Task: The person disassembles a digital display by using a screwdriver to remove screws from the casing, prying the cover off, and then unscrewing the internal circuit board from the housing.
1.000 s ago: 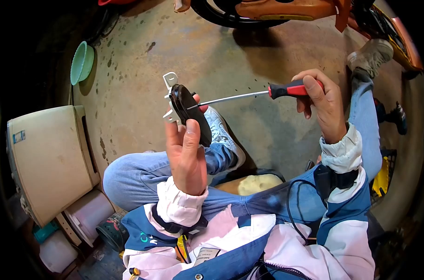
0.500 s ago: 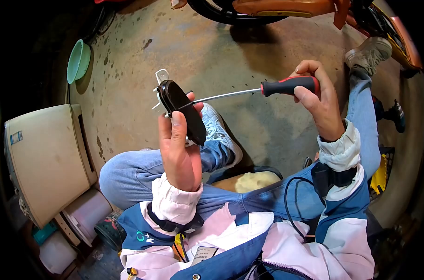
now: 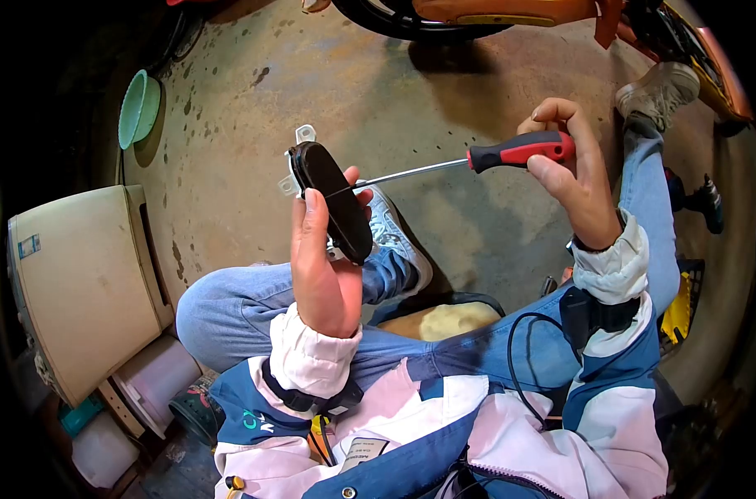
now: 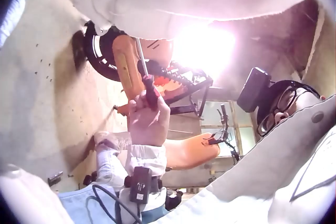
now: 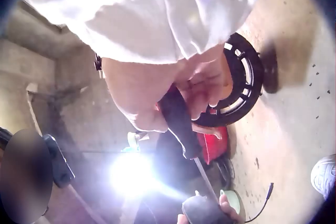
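smooth black oblong round-ended pale-tabbed part [image 3: 346,218], gripped by curled left hand [image 3: 321,283], red-and-black metal-shafted screwdriver [image 3: 501,156] pinched by right hand [image 3: 586,187]

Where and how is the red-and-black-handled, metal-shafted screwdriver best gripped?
Probably by its thick, rounded red-and-black handle, from the person's right, fingers wrapped round it: that wide end points right, where the right hand holds it. The slim metal shaft gives less to hold and runs left to the long, glossy black part.
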### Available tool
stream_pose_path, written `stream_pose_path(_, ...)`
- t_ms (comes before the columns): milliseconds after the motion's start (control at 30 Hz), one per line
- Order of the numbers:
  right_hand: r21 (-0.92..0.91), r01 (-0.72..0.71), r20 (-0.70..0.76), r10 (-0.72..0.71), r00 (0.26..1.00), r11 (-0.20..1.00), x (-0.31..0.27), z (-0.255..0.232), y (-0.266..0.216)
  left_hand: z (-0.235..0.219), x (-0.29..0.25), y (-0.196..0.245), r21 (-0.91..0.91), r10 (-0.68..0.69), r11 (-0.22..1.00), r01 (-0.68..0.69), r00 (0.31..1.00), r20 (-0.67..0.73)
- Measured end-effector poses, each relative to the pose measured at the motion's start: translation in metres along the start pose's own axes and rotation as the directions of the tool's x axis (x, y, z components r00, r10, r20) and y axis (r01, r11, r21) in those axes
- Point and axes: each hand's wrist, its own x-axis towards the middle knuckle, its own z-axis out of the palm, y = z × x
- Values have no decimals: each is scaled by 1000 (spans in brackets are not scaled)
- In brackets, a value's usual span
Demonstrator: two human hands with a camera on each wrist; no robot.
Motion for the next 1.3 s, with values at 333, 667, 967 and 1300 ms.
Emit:
stream_pose_path(333,63,-405,87,399,913,912,3,-5,-20,6,-1,2,-29,-55,998,54,998,-36)
stream_pose_path(667,206,-405,123,387,914,891,4,-4,-19,6,-1,2,8,-60,998,60,996,-65)
stream_pose_path(967,198,-20,41,12,999,980,0,5,4,6,0,1,15,-47,999,48,997,-62)
stream_pose_path(1300,136,37,32,-41,999,990,0,6,4,7,0,1,-2,-39,999,39,996,-79)
